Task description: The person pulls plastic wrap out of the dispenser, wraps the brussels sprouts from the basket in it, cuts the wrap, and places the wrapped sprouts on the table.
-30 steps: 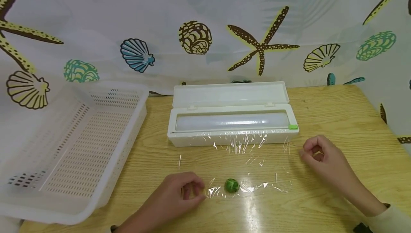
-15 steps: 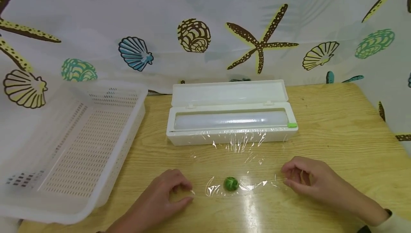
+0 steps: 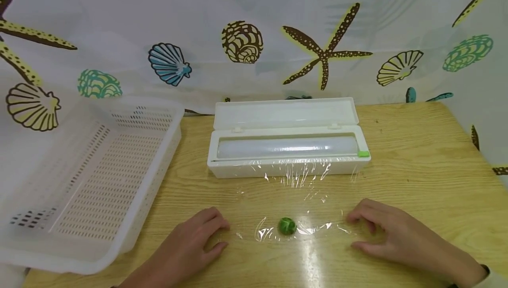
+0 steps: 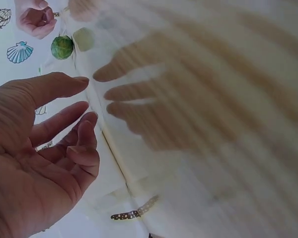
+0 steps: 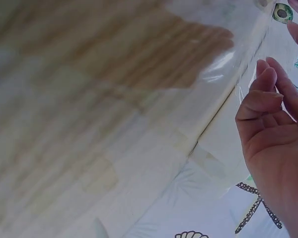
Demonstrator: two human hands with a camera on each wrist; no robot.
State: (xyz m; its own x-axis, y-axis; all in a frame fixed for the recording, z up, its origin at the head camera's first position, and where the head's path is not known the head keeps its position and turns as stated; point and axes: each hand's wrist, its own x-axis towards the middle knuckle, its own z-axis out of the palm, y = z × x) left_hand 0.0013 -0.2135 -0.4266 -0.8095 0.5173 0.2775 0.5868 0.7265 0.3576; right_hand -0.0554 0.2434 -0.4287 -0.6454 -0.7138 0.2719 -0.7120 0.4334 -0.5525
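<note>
A sheet of cling film (image 3: 295, 181) runs from the white dispenser box (image 3: 238, 171) toward the front of the table. By its crinkled front edge sits a small, round, green leafy vegetable, like a Brussels sprout (image 3: 287, 226), also visible in the left wrist view (image 4: 62, 47). To the left of it my left hand (image 3: 190, 241) has thumb and fingers apart, holding nothing. My right hand (image 3: 390, 235) is on the other side, fingers loosely bent and thumb apart, its fingertips close to the film's right front corner. Nothing shows in its grasp.
The dispenser's lid (image 3: 285, 114) stands raised at the back, with the film roll (image 3: 285, 147) inside and a green slider (image 3: 363, 153) at the right end. A white perforated basket (image 3: 152, 182) stands on the left. A shell-print curtain (image 3: 206, 23) hangs behind the wooden table (image 3: 416, 155).
My right hand has come inward and toward the front, and its thumb and fingers have spread. My left hand has drawn back to the left and opened wider. The green vegetable stays put.
</note>
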